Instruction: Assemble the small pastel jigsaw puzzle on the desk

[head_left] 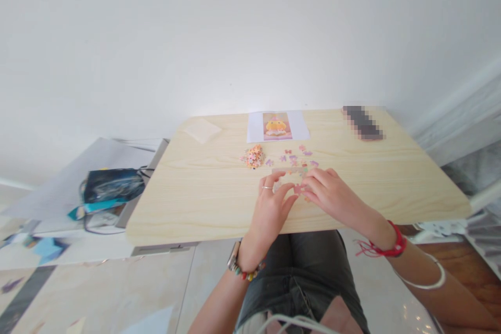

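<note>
My left hand [270, 207] rests on the light wooden table [195, 198], fingers curled toward a small pink puzzle piece [298, 188]. My right hand [331, 194] meets it from the right, fingertips pinching that same piece. A heap of pastel puzzle pieces [254, 156] lies just beyond my left hand. Several loose pieces [297, 157] are scattered beyond both hands. A reference picture [277, 126] of a yellow figure on white paper lies at the table's far edge.
A dark blurred flat object [362, 122] lies at the far right of the table. A pale paper square [202, 129] sits far left. A dark blue bag [111, 185] rests on a lower surface to the left. A white wall stands behind.
</note>
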A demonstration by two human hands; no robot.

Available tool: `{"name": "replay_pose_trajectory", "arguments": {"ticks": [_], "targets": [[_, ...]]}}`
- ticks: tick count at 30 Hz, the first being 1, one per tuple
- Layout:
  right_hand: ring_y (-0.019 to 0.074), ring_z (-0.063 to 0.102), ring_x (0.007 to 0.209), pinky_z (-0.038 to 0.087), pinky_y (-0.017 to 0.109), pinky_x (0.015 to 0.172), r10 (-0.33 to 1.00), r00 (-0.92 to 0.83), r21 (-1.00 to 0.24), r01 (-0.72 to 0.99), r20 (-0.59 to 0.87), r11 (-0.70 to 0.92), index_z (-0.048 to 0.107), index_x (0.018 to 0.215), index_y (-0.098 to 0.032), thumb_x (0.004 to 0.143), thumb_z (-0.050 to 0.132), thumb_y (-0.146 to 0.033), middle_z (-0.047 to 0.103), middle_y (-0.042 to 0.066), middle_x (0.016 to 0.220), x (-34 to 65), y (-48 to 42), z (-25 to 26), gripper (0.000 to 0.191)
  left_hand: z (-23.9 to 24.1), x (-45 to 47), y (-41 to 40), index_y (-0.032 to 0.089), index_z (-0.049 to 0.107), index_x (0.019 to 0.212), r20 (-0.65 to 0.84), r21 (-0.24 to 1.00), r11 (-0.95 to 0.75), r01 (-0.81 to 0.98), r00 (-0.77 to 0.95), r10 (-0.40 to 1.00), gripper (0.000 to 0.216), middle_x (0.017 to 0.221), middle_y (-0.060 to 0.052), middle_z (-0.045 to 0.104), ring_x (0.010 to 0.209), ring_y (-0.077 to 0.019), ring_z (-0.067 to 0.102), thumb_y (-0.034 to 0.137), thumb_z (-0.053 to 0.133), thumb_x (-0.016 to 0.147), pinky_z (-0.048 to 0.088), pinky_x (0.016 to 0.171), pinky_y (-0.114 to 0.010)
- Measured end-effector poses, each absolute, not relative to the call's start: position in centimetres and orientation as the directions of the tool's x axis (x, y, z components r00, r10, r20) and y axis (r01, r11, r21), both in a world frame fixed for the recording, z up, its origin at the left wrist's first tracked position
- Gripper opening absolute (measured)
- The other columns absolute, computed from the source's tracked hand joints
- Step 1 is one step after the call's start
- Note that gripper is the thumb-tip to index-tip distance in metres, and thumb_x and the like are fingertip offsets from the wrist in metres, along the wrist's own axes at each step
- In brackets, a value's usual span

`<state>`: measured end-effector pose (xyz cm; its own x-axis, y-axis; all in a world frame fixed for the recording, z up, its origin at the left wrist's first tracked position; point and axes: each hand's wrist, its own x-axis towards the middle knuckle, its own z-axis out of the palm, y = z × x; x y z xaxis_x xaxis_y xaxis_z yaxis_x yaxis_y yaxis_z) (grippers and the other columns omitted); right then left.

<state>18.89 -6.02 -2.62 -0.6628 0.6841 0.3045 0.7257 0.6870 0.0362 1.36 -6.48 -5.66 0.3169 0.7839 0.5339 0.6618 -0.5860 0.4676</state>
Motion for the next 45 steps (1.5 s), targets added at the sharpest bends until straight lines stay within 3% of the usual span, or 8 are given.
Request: {"name": "replay_pose_trajectory", "arguments": {"ticks": [4,11,16,25,30,38,41,45], "targets": [[0.0198,0.050,0.088,0.038,0.035,0.075,0.705,-0.639,-0.074,0.723,0.308,0.687,0.055,0.090,-0.015,0.087,0.041,-0.022,0.057,0.008,0.088,18.9,-6.4,-2.5,0.016,-5.5,1.1,-6.7,0.020,0.059,0.088,0.528,0.468,-0.582,0.665,0.317,0.788,0.011,0.110,-0.009,0.046,0.099,-0.0206,0.043,0.020,0.056,0.077,0.044,0.082,-0.038],[0.0163,0.054,0.074,0.045,0.029,0.064,0.914,-0.286,-0.688,0.603,0.286,0.404,0.058,0.088,-0.021,0.081,0.048,-0.029,0.056,0.005,0.083,19.5,-7.3,-3.7,0.014,-5.6,1.1,-7.6,0.023,0.060,0.088,0.515,0.545,-0.489,0.682,0.188,0.836,0.011,0.112,-0.007,0.045,0.097,-0.0202,0.045,0.024,0.056,0.078,0.045,0.077,-0.037],[0.0160,0.055,0.073,0.044,0.026,0.061,0.973,-0.169,-0.908,0.363,0.156,0.209,0.059,0.077,-0.019,0.079,0.051,-0.036,0.057,0.004,0.075,18.2,-7.9,-4.6,0.019,-5.5,2.2,-8.8,0.022,0.060,0.089,0.571,0.556,-0.466,0.689,0.091,0.816,0.012,0.112,-0.008,0.045,0.100,-0.0214,0.044,0.025,0.057,0.077,0.045,0.076,-0.036],[0.0140,0.054,0.069,0.042,0.026,0.063,0.903,-0.429,-0.892,0.419,-0.030,0.170,0.062,0.076,-0.016,0.078,0.052,-0.036,0.060,0.003,0.074,19.8,-5.4,-2.9,0.022,-4.7,0.1,-7.3,0.025,0.056,0.105,0.491,0.583,-0.570,0.579,0.309,0.815,0.024,0.116,-0.009,0.043,0.098,-0.0184,0.044,0.021,0.049,0.082,0.047,0.069,-0.029],[0.0138,0.055,0.072,0.042,0.026,0.065,0.740,-0.659,-0.859,0.449,-0.133,0.245,0.065,0.078,-0.016,0.078,0.052,-0.036,0.062,0.003,0.077,20.9,-3.5,-1.5,0.024,-3.2,-0.5,-6.0,0.028,0.062,0.097,0.427,0.509,-0.687,0.518,0.541,0.724,0.021,0.119,-0.007,0.043,0.103,-0.0206,0.042,0.021,0.049,0.081,0.045,0.076,-0.033],[0.0121,0.053,0.062,0.040,0.024,0.058,0.634,-0.767,-0.802,0.441,-0.102,0.404,0.064,0.071,-0.019,0.075,0.055,-0.030,0.059,0.000,0.067,20.2,-1.6,0.1,0.015,-2.7,-0.1,-5.2,0.025,0.064,0.085,0.387,0.547,-0.709,0.445,0.616,0.686,0.018,0.119,-0.007,0.043,0.102,-0.0190,0.043,0.022,0.047,0.082,0.046,0.078,-0.032],[0.0120,0.052,0.059,0.041,0.024,0.057,0.701,-0.709,-0.762,0.494,-0.074,0.418,0.062,0.066,-0.018,0.077,0.051,-0.028,0.057,-0.001,0.061,19.9,-2.2,-0.2,0.019,-3.3,-0.2,-5.4,0.024,0.063,0.087,0.420,0.513,-0.681,0.523,0.539,0.730,0.014,0.117,-0.007,0.043,0.102,-0.0196,0.043,0.022,0.051,0.080,0.046,0.080,-0.035],[0.0158,0.055,0.078,0.043,0.029,0.072,0.911,-0.359,-0.655,0.642,0.202,0.399,0.062,0.078,-0.019,0.082,0.045,-0.027,0.059,0.005,0.081,19.8,-6.4,-2.5,0.019,-4.3,-0.6,-7.2,0.022,0.061,0.089,0.493,0.460,-0.574,0.678,0.342,0.800,0.013,0.115,-0.008,0.044,0.101,-0.0213,0.042,0.019,0.051,0.080,0.045,0.081,-0.040]]}}
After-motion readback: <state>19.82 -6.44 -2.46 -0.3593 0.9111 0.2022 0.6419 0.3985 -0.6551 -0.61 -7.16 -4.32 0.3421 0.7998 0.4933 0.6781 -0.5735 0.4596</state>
